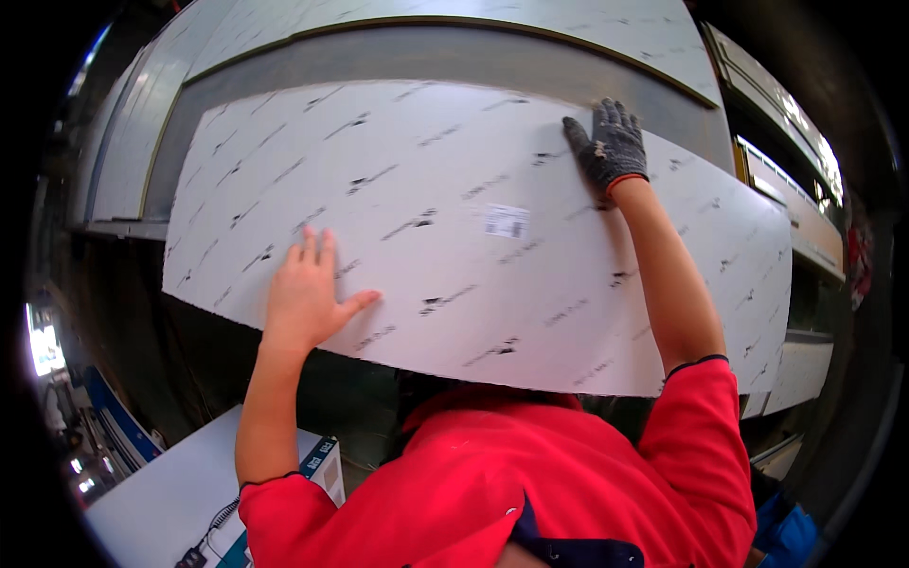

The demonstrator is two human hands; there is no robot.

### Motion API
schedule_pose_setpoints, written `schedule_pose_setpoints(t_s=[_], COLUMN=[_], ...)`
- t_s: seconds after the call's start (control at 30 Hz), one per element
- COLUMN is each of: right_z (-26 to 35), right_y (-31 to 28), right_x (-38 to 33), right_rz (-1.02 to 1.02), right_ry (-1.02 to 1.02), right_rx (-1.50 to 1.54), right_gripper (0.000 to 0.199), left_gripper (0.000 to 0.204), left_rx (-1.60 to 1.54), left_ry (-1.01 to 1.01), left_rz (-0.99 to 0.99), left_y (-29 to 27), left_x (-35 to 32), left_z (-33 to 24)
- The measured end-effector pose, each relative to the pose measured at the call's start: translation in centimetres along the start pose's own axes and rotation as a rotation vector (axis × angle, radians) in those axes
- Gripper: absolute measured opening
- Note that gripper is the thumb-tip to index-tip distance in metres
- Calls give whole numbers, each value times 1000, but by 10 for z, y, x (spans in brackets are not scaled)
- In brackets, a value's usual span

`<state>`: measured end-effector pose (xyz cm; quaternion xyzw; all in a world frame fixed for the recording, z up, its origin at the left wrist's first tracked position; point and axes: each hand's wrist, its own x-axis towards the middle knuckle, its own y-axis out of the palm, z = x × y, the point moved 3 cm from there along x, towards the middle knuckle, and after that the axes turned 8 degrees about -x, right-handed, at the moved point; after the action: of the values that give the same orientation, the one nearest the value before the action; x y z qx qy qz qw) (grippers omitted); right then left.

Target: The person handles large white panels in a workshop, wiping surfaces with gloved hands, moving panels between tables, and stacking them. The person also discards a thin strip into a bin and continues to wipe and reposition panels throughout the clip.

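A large white panel (426, 275), its covering film printed with slanting rows of dark marks, lies in front of me and reaches to my chest. My left hand (308, 289) is bare and rests flat on the panel's near left part, fingers spread and thumb out to the side. On my right hand (611, 147) is a grey knit glove with an orange cuff. That hand lies near the panel's far edge, its fingers stretched out and the thumb apart. A small white label (507, 221) is stuck on the panel between my hands.
Behind the panel stretches a grey surface (407, 52), bordered by more film-covered white boards (568, 14). Long panels are stacked on a rack (786, 180) at the right. A white table (170, 492) with a black coiled cable (225, 514) stands at the lower left.
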<state>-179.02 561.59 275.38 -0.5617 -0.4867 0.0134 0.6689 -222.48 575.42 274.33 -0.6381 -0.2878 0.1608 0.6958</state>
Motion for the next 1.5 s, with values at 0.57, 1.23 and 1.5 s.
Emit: schedule_pose_setpoints(t_s=[0.57, 1.23, 1.5], right_z=[1165, 1195, 1219], right_y=[-82, -60, -107], right_x=[194, 189, 44], right_rz=[128, -222, -288], right_ry=[-474, -875, -1089], right_rx=[278, 132, 260], right_gripper=[65, 44, 48], left_gripper=[50, 78, 55], left_rx=[-1971, -602, -692], left_ry=[471, 289, 292], left_rz=[371, -214, -561], left_y=[95, 71, 122], left_x=[-61, -143, -181], left_z=[528, 756, 782])
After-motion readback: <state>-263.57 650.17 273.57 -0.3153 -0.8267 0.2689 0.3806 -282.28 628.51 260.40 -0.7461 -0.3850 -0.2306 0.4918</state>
